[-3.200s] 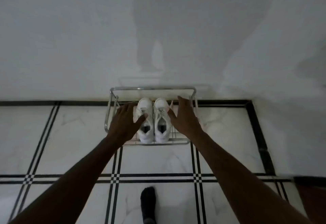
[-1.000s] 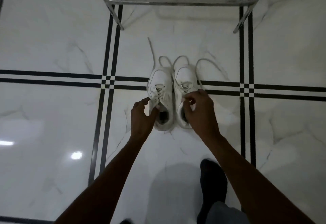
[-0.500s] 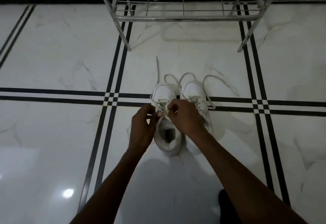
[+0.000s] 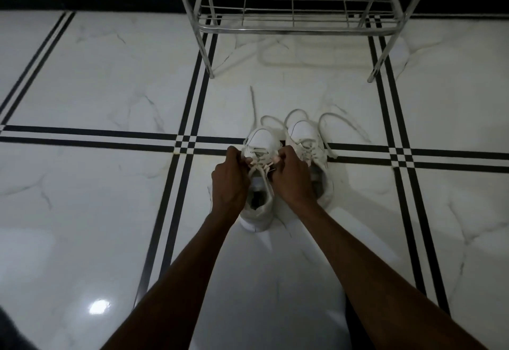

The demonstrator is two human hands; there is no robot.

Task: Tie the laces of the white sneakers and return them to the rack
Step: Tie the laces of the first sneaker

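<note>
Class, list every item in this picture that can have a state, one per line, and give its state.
left sneaker: on the floor, laces being pulled, no bow yet
right sneaker: on the floor, laces loose and trailing
rack: standing, visible shelf holds no shoes
left hand: pinching the left sneaker's lace
right hand: pinching the same sneaker's lace

Two sneakers side by side on floor (image 4: 110, 80), toes toward rack (image 4: 294, 29), which stands beyond them. Left sneaker (image 4: 261, 140) nearer camera, right sneaker (image 4: 305, 132) just beside it. Left hand (image 4: 230, 181) and right hand (image 4: 292, 176) over left sneaker, each pinching lace. Loose laces (image 4: 344, 126) trail on floor between sneakers and rack.
</note>
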